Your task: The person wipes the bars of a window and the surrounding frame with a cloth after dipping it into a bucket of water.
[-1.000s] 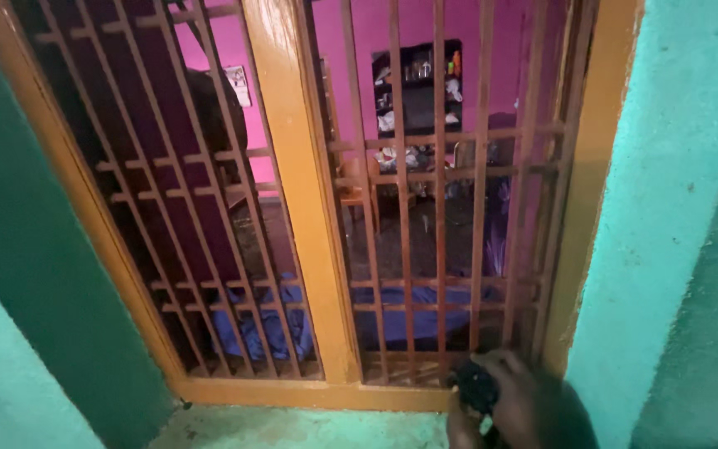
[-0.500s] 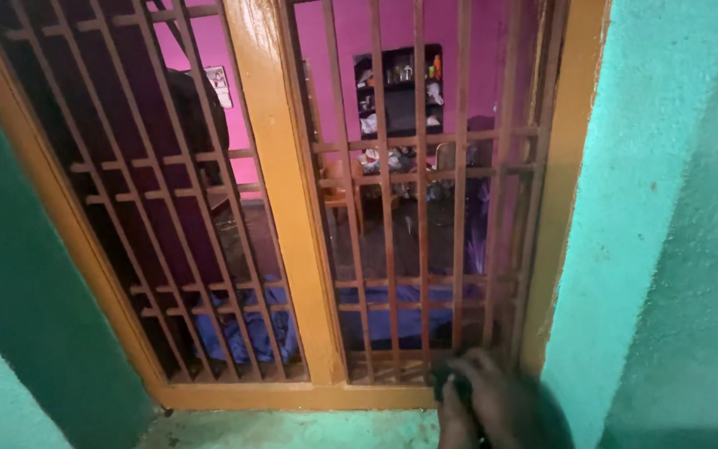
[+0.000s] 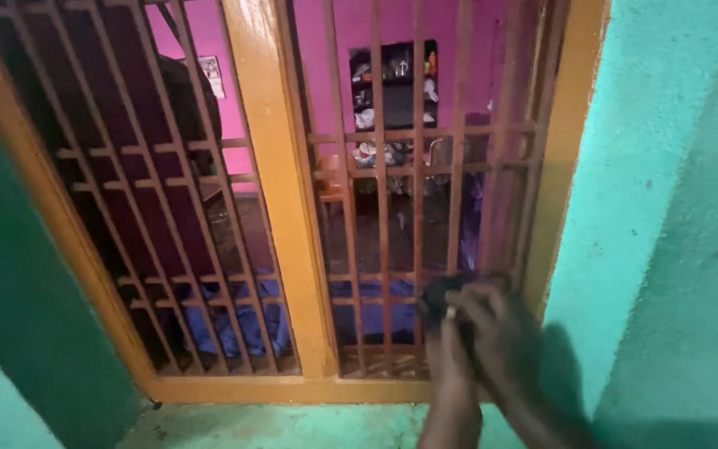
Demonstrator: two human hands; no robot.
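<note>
Both hands have been raised to the grille [image 3: 413, 208]; a dark object [image 3: 440, 295] is gripped in the left hand [image 3: 450, 349], the right hand [image 3: 500, 333] curled beside it.

Teal walls [image 3: 666, 208], pink room [image 3: 334, 66] behind, dim light.

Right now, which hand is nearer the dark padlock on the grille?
Left hand is nearer, right under the dark padlock; right hand sits just beside it, toward the orange frame.
</note>
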